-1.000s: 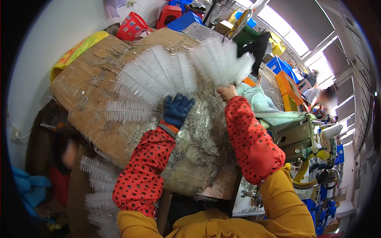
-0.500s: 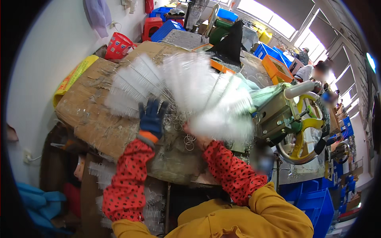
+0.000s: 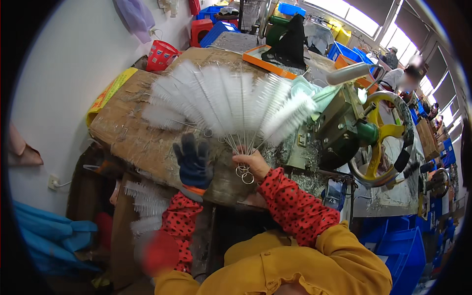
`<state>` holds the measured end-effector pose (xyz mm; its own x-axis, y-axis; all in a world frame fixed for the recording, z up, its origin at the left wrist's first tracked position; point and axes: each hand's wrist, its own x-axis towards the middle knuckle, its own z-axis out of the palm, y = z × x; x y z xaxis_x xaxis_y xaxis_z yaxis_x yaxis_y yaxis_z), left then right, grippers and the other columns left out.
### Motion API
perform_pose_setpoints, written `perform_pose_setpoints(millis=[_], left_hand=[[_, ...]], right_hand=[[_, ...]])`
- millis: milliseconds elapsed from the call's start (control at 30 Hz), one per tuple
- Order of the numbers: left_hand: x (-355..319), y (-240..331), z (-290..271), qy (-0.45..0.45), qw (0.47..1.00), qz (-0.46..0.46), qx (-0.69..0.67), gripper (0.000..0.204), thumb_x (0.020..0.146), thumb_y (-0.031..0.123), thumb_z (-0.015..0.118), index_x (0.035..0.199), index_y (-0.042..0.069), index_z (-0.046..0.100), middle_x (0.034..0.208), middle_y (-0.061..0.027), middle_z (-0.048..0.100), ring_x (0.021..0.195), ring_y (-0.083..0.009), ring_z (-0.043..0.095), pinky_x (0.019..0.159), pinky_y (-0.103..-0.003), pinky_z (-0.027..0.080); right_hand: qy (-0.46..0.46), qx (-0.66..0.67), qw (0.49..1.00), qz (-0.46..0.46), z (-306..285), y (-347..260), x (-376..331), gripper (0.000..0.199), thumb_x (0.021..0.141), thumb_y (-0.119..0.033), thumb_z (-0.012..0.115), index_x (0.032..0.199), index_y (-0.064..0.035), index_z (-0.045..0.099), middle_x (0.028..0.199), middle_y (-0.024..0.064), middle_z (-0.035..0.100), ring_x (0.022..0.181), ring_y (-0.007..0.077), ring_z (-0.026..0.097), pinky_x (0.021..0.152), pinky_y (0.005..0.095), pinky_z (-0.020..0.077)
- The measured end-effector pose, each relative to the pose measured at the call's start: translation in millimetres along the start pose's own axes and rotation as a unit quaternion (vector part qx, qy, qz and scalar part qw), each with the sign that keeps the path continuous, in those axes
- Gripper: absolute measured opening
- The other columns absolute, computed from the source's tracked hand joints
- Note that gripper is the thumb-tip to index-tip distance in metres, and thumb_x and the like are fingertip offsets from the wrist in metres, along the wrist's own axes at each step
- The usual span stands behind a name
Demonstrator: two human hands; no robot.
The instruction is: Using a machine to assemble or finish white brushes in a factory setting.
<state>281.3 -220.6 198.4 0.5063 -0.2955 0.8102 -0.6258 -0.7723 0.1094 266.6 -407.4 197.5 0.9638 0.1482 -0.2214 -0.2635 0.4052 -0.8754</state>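
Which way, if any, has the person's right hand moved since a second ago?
Yes, nearer: judged against the worktable, the right hand is now closer to the table's near edge.

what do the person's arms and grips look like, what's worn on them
The left grip wears a dark blue glove with an orange band at the wrist; the right grip is bare. Both arms have red sleeve covers with black spots, with mustard-yellow sleeves higher up.

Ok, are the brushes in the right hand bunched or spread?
Spread: the brushes fan out in a wide arc, converging at the right hand.
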Motion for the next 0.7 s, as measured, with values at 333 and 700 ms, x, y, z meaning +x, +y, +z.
perform_pose_setpoints(millis=[333,700], left_hand=[[60,100,-43,-0.204,0.92,0.292,-0.165,0.042,0.077,0.023,0.053,0.119,0.022,0.049,0.132,0.0001,0.04,0.126,-0.0231,0.032,0.101,-0.059,0.012],[130,24,-64,-0.143,0.74,-0.166,-0.636,0.061,0.078,0.019,0.06,0.129,0.011,0.027,0.099,-0.011,0.055,0.082,-0.0173,0.055,0.071,-0.031,0.047]], right_hand=[[-0.173,-0.012,0.929,0.328,-1,-64,-126,0.018,0.081,-0.021,0.059,0.085,-0.0031,0.057,0.071,0.0036,0.056,0.059,0.0109,0.055,0.051,0.0239,0.0461],[-0.182,-0.303,0.91,-0.217,-10,-132,-106,0.071,0.083,-0.046,0.05,0.131,0.0004,0.025,0.129,0.0192,0.035,0.121,0.0295,0.033,0.099,0.0439,0.0283]])
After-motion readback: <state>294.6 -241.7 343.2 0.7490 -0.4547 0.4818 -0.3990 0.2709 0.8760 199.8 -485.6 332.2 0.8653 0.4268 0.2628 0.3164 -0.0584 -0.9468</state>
